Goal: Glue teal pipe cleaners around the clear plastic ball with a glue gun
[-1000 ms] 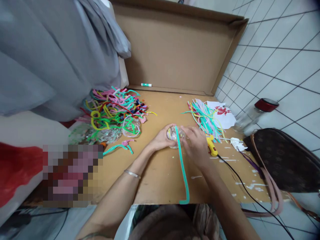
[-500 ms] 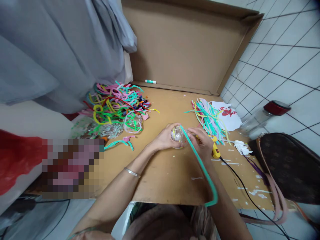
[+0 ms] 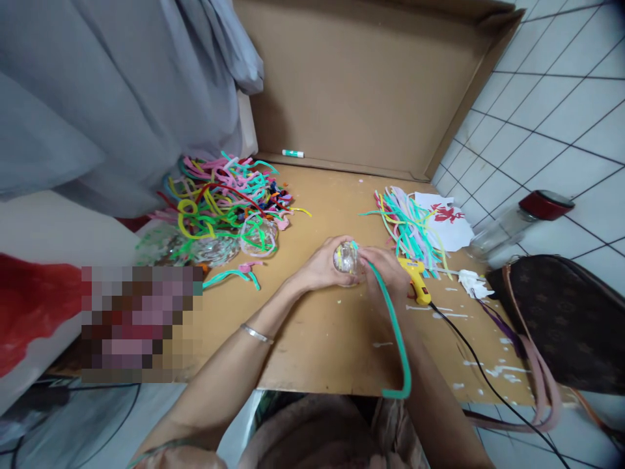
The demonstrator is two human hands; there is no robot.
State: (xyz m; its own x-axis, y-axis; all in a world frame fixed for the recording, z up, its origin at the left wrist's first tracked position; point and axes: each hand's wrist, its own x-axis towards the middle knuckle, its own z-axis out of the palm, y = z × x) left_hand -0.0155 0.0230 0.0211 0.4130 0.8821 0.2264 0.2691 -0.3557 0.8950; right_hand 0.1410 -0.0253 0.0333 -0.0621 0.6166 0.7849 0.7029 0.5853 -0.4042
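My left hand (image 3: 326, 262) is wrapped round a small clear plastic ball-like piece (image 3: 346, 259) that has bits of yellow on it. At its right side my right hand (image 3: 387, 272) pinches a green pipe cleaner (image 3: 392, 309) close to the end that meets the clear piece. The rest of the pipe cleaner hangs toward me over my right forearm, and its far tip is bent to the left. Just right of my right hand lies a yellow glue gun (image 3: 417, 281) with a black cord.
A heap of coloured pipe cleaners (image 3: 229, 195) lies at the left, a smaller bundle (image 3: 410, 225) at the right. A glue stick (image 3: 293, 154) rests by the cardboard panel (image 3: 351, 85). Along the right are a clear bottle (image 3: 508, 228) and a brown bag (image 3: 561, 319).
My right hand has shifted its grip nearer the clear piece, over the pipe cleaner's upper end. The pipe cleaner's hanging part has swung a little left. My left hand stays about the same.
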